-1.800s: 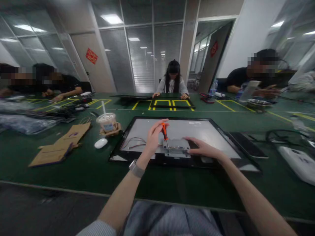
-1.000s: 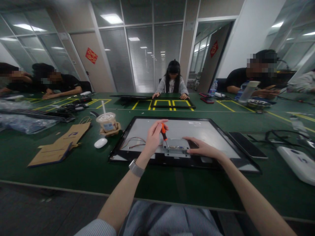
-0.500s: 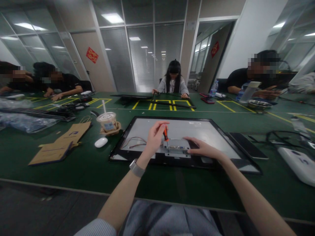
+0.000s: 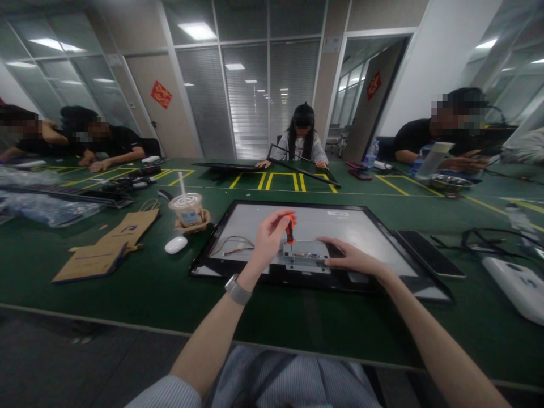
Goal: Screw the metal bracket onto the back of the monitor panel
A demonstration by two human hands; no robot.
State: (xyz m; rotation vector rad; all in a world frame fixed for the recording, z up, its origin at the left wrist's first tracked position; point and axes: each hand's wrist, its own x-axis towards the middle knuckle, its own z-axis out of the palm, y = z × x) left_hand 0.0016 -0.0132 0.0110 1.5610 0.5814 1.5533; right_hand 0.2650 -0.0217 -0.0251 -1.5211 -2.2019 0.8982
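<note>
My left hand (image 4: 272, 235) is closed round the handle of an orange and black screwdriver (image 4: 290, 228). The screwdriver points down, its tip at the left part of a metal bracket (image 4: 308, 263) with ports along its front. At the bracket's right end, my right hand (image 4: 351, 258) holds it, thumb in front and fingers stretched along the back. Under both hands lies a display panel (image 4: 255, 218) with a pale grey back and black frame. Thin wires (image 4: 238, 249) lie on its left part.
Left of the panel are a white mouse (image 4: 175, 245), a drink cup with straw (image 4: 187, 209) and brown paper bags (image 4: 114, 243). To the right lie a black phone (image 4: 429, 252), a white device (image 4: 516, 289) and cables. Across the table a person handles a black frame (image 4: 306, 170).
The screwdriver has become more upright, with my left hand shifted slightly. My right hand stays at the bracket. Across the table, the person's black frame has tilted up at its left end.
</note>
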